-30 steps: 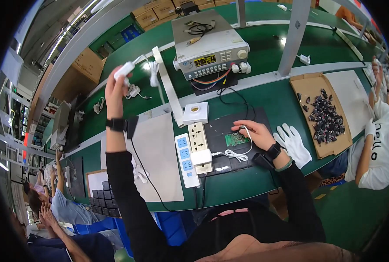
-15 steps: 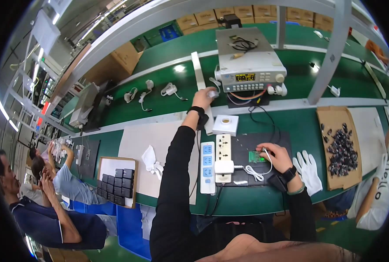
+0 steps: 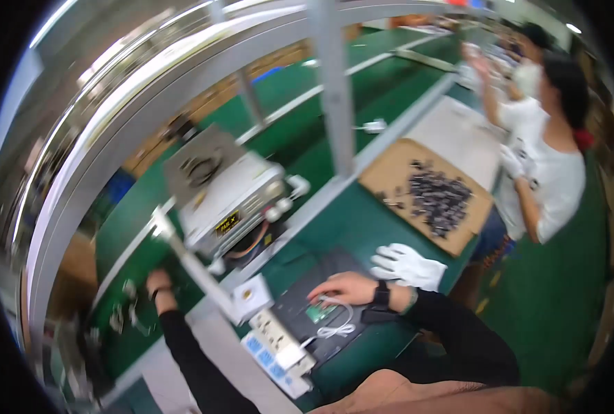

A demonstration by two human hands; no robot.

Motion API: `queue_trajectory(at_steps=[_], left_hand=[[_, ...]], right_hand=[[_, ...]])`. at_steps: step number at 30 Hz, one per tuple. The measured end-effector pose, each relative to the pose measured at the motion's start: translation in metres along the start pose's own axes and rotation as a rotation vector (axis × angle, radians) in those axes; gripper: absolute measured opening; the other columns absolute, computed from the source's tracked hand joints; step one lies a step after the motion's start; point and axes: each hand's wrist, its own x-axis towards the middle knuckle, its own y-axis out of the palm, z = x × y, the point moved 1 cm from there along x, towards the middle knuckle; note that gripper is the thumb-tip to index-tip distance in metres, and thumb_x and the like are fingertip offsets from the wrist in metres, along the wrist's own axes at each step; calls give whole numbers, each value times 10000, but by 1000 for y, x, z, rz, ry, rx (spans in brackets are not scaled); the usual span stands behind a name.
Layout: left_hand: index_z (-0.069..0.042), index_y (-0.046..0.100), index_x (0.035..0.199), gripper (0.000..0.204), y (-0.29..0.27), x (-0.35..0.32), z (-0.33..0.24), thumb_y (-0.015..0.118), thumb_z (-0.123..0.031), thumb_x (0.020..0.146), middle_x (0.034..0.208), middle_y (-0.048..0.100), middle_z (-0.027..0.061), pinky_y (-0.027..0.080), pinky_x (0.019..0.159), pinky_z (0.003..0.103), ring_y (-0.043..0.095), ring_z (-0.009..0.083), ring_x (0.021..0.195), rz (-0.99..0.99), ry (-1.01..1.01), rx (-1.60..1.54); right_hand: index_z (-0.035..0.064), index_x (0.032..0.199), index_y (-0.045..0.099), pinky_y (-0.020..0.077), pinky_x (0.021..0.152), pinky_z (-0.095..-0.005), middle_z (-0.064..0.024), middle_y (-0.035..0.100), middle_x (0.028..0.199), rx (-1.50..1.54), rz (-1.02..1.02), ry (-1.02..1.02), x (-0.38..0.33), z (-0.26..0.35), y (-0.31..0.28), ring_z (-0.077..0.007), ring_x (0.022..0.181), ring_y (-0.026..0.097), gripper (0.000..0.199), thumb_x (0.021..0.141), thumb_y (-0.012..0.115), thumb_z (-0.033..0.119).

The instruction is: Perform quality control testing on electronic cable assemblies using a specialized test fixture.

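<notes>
My right hand point(image 3: 347, 286) rests on a black mat point(image 3: 300, 303), fingers curled down over a small green circuit board point(image 3: 317, 312). A thin white cable point(image 3: 336, 328) loops out from under that hand, which seems to pinch its end at the board. My left hand point(image 3: 158, 280) is stretched far out to the left over the green bench, close to several small white plug-like parts point(image 3: 123, 316). It is blurred, so its grip is unclear. A white power strip point(image 3: 278, 343) lies between my arms.
A grey test instrument point(image 3: 232, 198) stands behind the mat beside a metal post point(image 3: 334, 90). White gloves point(image 3: 409, 266) lie right of my wrist. A cardboard tray point(image 3: 390, 172) holds several dark parts. A co-worker in white point(image 3: 548, 172) stands at the right.
The view has swung and tilted to the right. My left hand moved from beside the instrument out to the far left of the bench. My right hand stays on the board.
</notes>
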Motion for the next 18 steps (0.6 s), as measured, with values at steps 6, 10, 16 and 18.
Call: queue_trajectory(at_steps=[6, 10, 16, 18], left_hand=[[-121, 577, 1228, 427, 58, 8, -4, 575, -350, 868, 1136, 623, 194, 514, 875, 416, 609, 277, 1088, 24, -268, -130], [-158, 542, 1279, 550, 61, -45, 63, 613, -486, 843, 1068, 656, 214, 503, 922, 433, 626, 275, 1082, 82, -552, -195], [-102, 572, 1234, 365, -81, -189, 54, 551, -214, 888, 1099, 623, 195, 509, 841, 415, 608, 300, 1033, -486, -206, -348], [-71, 575, 1222, 465, -98, -238, 105, 706, -170, 786, 1075, 599, 188, 470, 842, 408, 572, 349, 945, -744, -121, -538]], right_hand=[[155, 1220, 598, 452, 636, -261, 40, 697, 1039, -22, -8, -39, -6, -7, 3, -100, 695, 590, 350, 885, 641, 245], [149, 1230, 589, 455, 640, -259, 40, 692, 1052, -11, 39, -74, 4, -2, 9, -99, 691, 586, 360, 887, 638, 245], [115, 1266, 554, 482, 705, -262, -3, 652, 1119, 131, -46, -120, -6, -13, -9, -110, 767, 589, 416, 865, 643, 178], [103, 1291, 538, 475, 729, -267, -32, 596, 1186, 164, -72, -208, -5, 3, -13, -104, 842, 547, 455, 851, 650, 121]])
